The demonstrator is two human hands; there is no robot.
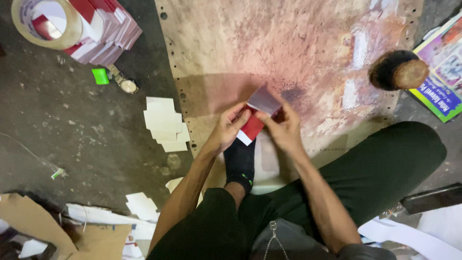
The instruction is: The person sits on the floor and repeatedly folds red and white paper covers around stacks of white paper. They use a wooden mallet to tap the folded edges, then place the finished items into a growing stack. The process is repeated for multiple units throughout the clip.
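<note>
Fingertips of both hands pinch a small red-and-white card [253,121] at frame centre, the left hand [226,131] clamped on its lower edge, the right hand [284,129] on its grey upper flap. The card looks mid-fold; finishing the crease would call for a firm press along the fold line. It hangs just above a stained board [298,53]. Cream paper slips [164,124] lie left of the hands. A tape roll [45,21] at upper left is cut off; the card's print is blurred.
</note>
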